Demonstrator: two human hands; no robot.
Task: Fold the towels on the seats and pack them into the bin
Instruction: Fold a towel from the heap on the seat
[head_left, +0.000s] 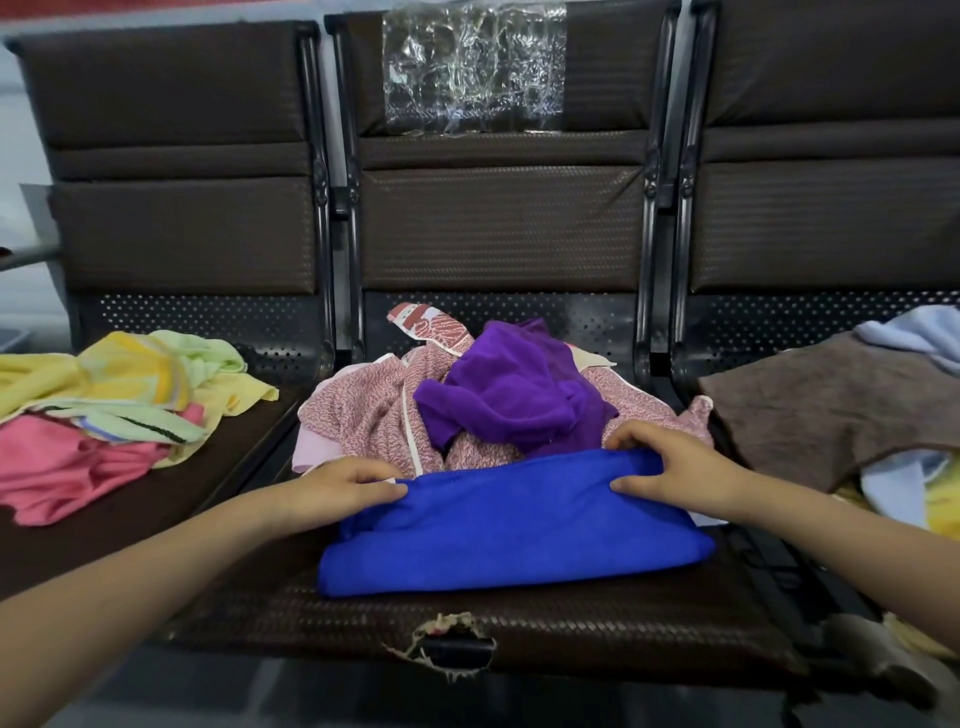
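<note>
So there's a row of three dark brown seats, and the person is bent over the middle seat (571, 623) with a blue towel (514, 530) laid out on the front part of it, folded over into a wide band. Both hands are on the far edge of that towel: the left hand (337, 486) pinches the left corner with fingers curled over the fold, and the right hand (670, 467) grips the right corner the same way, thumb underneath. Right behind the blue one there's a heap, a purple towel (519, 389) crumpled on top of a pinkish speckled towel (363, 421) with a white trim. The left seat has its own pile, a yellow towel (78, 379), a pale green one (202, 353) and a pink towel (62, 467) all tangled together. Over on the right seat a brown towel (831, 410) lies spread over some light blue cloth (919, 332). The middle seat's front edge has a torn patch (447, 644) in the padding, and there's crinkly clear plastic (472, 67) taped on its backrest. I can't spot the bin anywhere from this angle.
</note>
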